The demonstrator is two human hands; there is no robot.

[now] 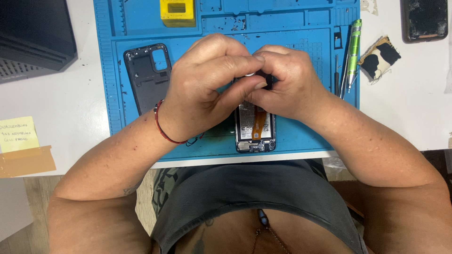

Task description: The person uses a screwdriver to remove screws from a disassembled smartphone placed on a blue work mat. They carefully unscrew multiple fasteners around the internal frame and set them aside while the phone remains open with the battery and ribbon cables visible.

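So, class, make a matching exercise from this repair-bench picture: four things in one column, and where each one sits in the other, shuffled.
Things:
1. black back cover
2. yellow block
3. green-handled screwdriver
4. opened phone

Places:
a. along the right edge of the blue mat
b. under the left hand and right hand
c. at the top edge of the mat
d. on the mat, left of the hands

Pairs: 1-d, 2-c, 3-a, 4-b

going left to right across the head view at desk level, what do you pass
yellow sticky note → black phone back cover → left hand → right hand → green screwdriver → black-and-white cloth scrap → dark phone
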